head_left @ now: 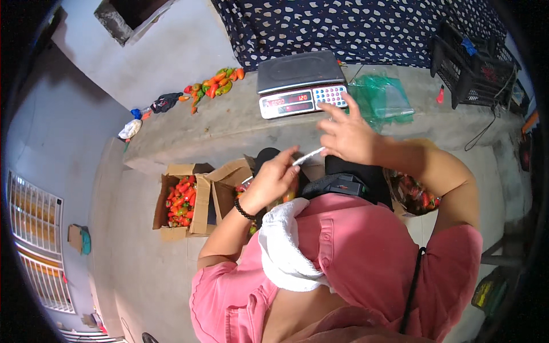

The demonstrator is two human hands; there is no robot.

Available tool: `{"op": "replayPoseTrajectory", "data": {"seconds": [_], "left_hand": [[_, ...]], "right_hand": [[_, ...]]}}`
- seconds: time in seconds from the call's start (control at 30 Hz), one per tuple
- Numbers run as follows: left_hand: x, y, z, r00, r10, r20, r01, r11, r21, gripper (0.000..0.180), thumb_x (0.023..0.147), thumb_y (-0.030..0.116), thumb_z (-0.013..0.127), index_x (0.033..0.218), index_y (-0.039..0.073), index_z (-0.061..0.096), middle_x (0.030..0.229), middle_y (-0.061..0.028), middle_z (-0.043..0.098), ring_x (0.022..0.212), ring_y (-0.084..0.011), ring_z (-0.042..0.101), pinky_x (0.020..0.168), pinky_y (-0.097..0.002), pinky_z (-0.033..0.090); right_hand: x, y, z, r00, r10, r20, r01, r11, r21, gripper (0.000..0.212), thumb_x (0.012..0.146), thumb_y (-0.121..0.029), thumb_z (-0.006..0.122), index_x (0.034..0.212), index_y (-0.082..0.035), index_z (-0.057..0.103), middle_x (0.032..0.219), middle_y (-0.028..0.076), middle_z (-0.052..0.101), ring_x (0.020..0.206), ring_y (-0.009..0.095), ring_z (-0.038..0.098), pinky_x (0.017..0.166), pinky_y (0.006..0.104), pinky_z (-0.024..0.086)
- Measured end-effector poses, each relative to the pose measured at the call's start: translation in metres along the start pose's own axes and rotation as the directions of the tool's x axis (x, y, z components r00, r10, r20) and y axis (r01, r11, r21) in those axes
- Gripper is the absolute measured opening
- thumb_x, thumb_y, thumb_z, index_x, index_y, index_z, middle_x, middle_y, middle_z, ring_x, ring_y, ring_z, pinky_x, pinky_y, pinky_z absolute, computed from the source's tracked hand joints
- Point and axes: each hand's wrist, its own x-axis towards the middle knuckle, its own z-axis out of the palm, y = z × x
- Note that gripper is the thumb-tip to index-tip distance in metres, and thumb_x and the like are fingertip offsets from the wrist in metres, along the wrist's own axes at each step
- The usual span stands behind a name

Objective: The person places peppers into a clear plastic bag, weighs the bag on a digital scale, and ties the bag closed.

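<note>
A thin white strip (309,156), perhaps cord or twisted plastic, stretches between my two hands in front of my body. My left hand (273,178) pinches its lower end, with a dark bead bracelet on the wrist. The other end meets the lower fingers of my right hand (350,136), whose upper fingers are raised and spread just before the keypad of a digital scale (300,74). I cannot tell whether they touch the keys. The scale has a bare grey platform and lit red digits. Beside it lie green plastic bags (377,100).
A concrete ledge (229,126) carries the scale, a pile of red, orange and green peppers (214,86), and a black plastic crate (474,66). Below stand cardboard boxes of peppers (182,200), one more at my right (417,194). A white towel (286,246) hangs from my neck.
</note>
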Motion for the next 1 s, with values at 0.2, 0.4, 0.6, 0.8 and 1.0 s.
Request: {"op": "replayPoseTrajectory", "data": {"seconds": [0.2,0.4,0.6,0.8,1.0], "left_hand": [[0.033,0.016,0.012,0.882,0.388,-0.268,-0.25,0.866,0.432,0.07,0.074,0.005,0.061,0.133,0.001,0.023,0.112,-0.0191,0.049,0.094,-0.023,0.053,0.077,-0.0327,0.044],[0.033,0.05,0.015,0.822,0.253,0.511,0.257,0.635,-0.728,0.076,0.073,0.004,0.064,0.135,0.005,0.021,0.121,-0.014,0.045,0.1,-0.0215,0.052,0.084,-0.0306,0.043],[0.101,0.003,-0.07,0.871,0.249,-0.423,-0.343,0.926,-0.16,0.055,0.078,0.022,0.062,0.124,0.0,0.042,0.118,-0.0153,0.045,0.11,-0.025,0.044,0.09,-0.0327,0.038],[0.152,-0.011,-0.071,0.956,0.16,-0.245,-0.25,0.88,-0.404,0.067,0.083,0.043,0.05,0.132,0.002,0.032,0.136,-0.0154,0.03,0.127,-0.0255,0.026,0.103,-0.0349,0.021],[0.178,-0.013,0.002,0.853,0.458,0.251,0.008,0.469,-0.883,0.077,0.079,0.057,0.048,0.132,0.004,0.033,0.131,-0.0162,0.04,0.121,-0.0231,0.038,0.1,-0.0339,0.027]], "right_hand": [[0.048,0.061,-0.001,0.953,0.3,0.044,-0.299,0.954,-0.026,0.026,0.078,-0.037,0.057,0.072,-0.011,0.06,0.079,0.007,0.061,0.088,0.027,0.057,0.087,0.0522,0.034],[0.086,0.088,-0.031,0.892,0.452,-0.012,-0.447,0.886,0.12,0.032,0.083,-0.036,0.051,0.074,-0.006,0.059,0.068,0.015,0.06,0.069,0.036,0.059,0.063,0.0461,0.045],[0.068,0.103,-0.066,0.913,0.406,-0.039,-0.399,0.909,0.121,0.028,0.086,-0.032,0.048,0.077,-0.007,0.057,0.072,0.014,0.059,0.073,0.031,0.058,0.064,0.0428,0.044],[0.069,0.107,-0.076,0.92,0.354,-0.17,-0.321,0.927,0.196,0.022,0.082,-0.027,0.056,0.079,-0.005,0.058,0.092,0.009,0.05,0.079,0.025,0.054,0.068,0.0336,0.043],[0.087,0.082,-0.069,0.955,0.247,-0.167,-0.206,0.952,0.227,0.025,0.082,-0.034,0.053,0.08,-0.01,0.061,0.096,0.006,0.051,0.081,0.026,0.056,0.067,0.037,0.046]]}}
